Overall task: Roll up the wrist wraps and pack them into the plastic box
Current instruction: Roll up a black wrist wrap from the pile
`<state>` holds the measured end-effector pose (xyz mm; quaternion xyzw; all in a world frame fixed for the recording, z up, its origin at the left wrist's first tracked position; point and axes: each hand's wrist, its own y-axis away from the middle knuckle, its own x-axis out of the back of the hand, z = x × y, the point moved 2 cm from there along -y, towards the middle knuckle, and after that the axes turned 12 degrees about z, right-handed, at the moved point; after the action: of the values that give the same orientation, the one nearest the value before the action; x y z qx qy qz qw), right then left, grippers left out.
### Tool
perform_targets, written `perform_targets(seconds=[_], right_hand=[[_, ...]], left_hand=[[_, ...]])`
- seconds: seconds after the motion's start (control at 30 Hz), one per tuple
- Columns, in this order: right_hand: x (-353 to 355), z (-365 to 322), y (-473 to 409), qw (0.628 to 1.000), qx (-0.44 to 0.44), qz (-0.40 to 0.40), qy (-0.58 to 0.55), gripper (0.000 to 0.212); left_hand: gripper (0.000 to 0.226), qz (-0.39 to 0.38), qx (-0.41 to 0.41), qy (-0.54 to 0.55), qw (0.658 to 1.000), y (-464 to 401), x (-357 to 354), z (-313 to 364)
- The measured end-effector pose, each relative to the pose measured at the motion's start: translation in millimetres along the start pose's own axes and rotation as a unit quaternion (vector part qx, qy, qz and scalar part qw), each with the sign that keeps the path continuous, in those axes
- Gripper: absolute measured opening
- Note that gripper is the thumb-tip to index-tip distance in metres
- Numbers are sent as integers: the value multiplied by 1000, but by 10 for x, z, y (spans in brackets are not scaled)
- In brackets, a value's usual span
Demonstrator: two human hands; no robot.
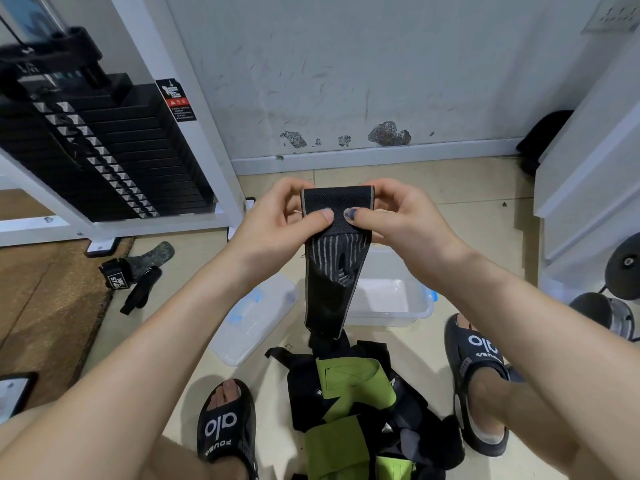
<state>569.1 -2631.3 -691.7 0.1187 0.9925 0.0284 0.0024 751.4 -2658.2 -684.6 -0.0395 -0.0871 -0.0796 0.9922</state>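
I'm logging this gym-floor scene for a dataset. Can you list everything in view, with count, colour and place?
held wrist wrap: one, black with grey stripes, hanging from both hands
wrap pile: several, black and green, floor between feet
plastic box: one, clear, open, behind held wrap
lid: one, clear, blue clips, left of box
straps: black, floor by rug
weight stack: black, upper left
sandals: two, black
left hand, right hand: pinching wrap's top end
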Motion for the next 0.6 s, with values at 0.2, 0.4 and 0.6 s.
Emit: perform_targets(seconds=[0.2, 0.4, 0.6], right_hand=[[-18, 35, 18, 998, -23, -3, -52, 16], [-52, 52, 54, 996, -53, -58, -46, 25], [-51, 45, 53, 997, -35, -27, -69, 16]], left_hand=[[12, -36, -6, 5, 999, 16, -36, -15], [16, -21, -15, -8, 1000, 10, -13, -28], [5, -39, 13, 6, 999, 10, -28, -64]])
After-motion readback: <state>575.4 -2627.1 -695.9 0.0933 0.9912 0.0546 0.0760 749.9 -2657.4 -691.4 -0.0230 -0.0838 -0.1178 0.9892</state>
